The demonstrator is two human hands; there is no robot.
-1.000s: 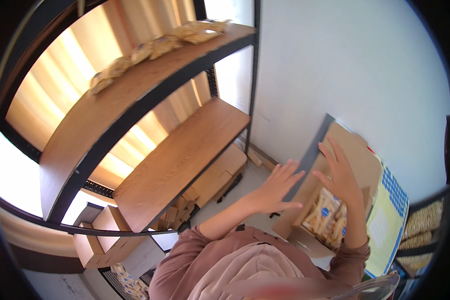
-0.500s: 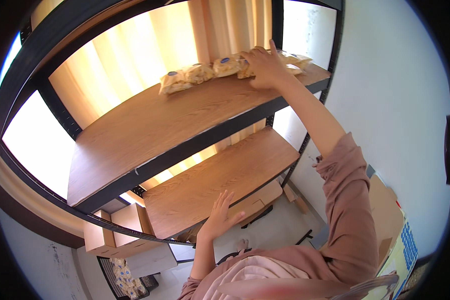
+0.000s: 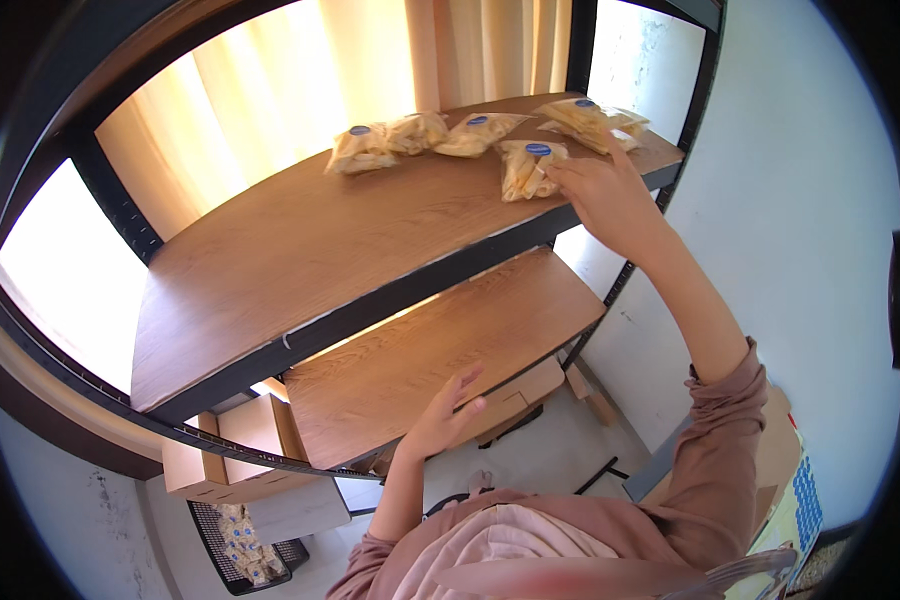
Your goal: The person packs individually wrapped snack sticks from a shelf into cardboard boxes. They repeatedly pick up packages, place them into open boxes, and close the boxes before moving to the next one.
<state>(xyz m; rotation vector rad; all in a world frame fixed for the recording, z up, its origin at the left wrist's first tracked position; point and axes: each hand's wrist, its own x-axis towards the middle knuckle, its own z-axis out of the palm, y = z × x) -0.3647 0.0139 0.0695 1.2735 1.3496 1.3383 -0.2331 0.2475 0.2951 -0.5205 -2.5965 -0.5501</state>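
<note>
My right hand [image 3: 615, 205] reaches over the upper wooden shelf [image 3: 300, 240], fingers pinching the right side of a clear snack bag [image 3: 526, 178] near the shelf's front edge. That bag holds pale yellow, stick-like pieces and carries a blue oval label. Behind it lie similar bags: one at the left [image 3: 358, 152], a neighbour [image 3: 416, 132] touching it, another bag [image 3: 475, 136] in the middle, and a few overlapping bags [image 3: 582, 116] at the right, partly hidden by my fingers. My left hand [image 3: 440, 420] hovers in front of the lower shelf [image 3: 390, 390], open, holding nothing.
Black metal posts and a beam [image 3: 370, 302] frame the shelves. A curtain [image 3: 300, 80] hangs behind, and a white wall [image 3: 800, 220] stands at the right. Open cardboard boxes [image 3: 250, 450] and a black basket [image 3: 232, 580] of similar bags sit at lower left.
My right hand has drawn back toward the shelf's front edge, bringing one snack bag out of the row. My left hand has shifted only slightly.
</note>
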